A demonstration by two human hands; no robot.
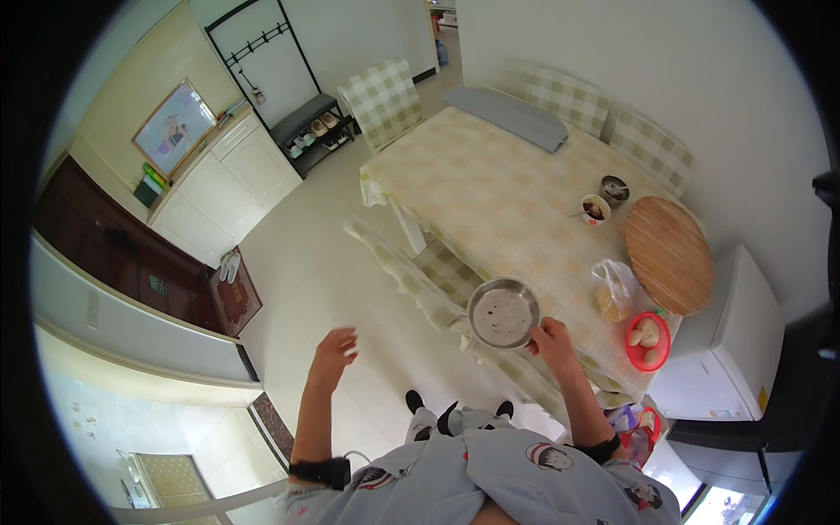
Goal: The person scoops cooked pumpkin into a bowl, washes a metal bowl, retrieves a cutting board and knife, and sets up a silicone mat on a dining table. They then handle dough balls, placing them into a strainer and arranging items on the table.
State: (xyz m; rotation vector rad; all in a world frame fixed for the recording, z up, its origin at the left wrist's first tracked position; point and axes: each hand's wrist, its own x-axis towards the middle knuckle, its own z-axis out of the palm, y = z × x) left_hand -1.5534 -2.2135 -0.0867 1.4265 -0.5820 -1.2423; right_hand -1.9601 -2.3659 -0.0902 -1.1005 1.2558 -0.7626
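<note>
In my right hand [551, 342], gripped at its near rim, is a round metal pan [504, 312] with small dark specks on its inside. It is above the edge of the dining table, beside a cloth-covered chair. My left hand [336, 348] is raised over the floor with bent fingers and holds nothing. On the tablecloth [485, 197], right of the pan, are a knotted plastic bag [613, 298] with something yellowish inside and a red basket [631, 354] holding pale, rounded pieces. Farther back stand a white bowl [595, 210] with dark contents and a metal bowl [615, 189].
A round wooden board [669, 256] lies at the table's right end, next to a white appliance [735, 348]. A folded grey mat [508, 118] lies at the far edge. Checked chairs [384, 102] surround the table. A shoe bench [305, 121] and white cabinet [230, 177] stand at left.
</note>
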